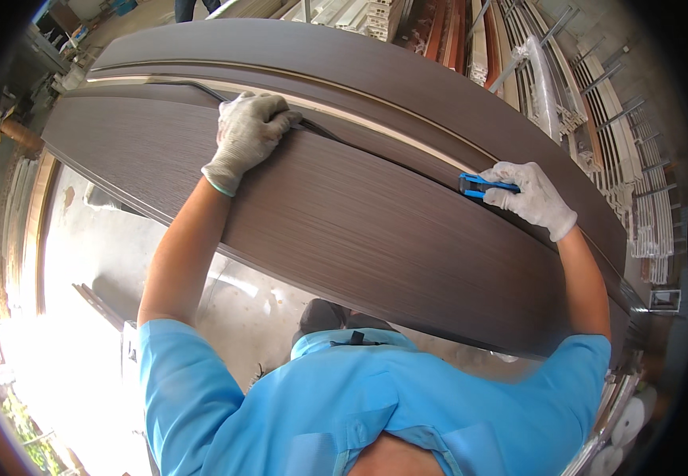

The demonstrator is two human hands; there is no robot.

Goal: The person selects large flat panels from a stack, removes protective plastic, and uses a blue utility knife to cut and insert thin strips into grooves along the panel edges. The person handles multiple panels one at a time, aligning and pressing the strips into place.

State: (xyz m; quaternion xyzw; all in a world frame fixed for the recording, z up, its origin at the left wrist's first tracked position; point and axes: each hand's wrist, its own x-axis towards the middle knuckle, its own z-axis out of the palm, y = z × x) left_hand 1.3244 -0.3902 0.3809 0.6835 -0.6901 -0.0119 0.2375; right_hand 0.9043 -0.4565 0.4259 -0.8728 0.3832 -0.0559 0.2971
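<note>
A long dark brown wood-grain panel (375,230) lies across in front of me, with a groove along its far edge. In that groove runs a thin black flexible strip (320,129), partly raised on both sides of my left hand. My left hand (250,136), in a pale knit glove, is closed over the strip at the panel's edge. Farther right, my gloved right hand (530,194) grips a small blue-and-black hand tool (488,186). The tool's head points left, by the same edge. Its exact kind is unclear.
Behind lies another dark brown panel (296,51) with a pale strip along it. Racks of long white and reddish profiles (597,119) stand at the right and back. A person's legs (193,8) show at the top. Concrete floor (256,297) lies below the near edge.
</note>
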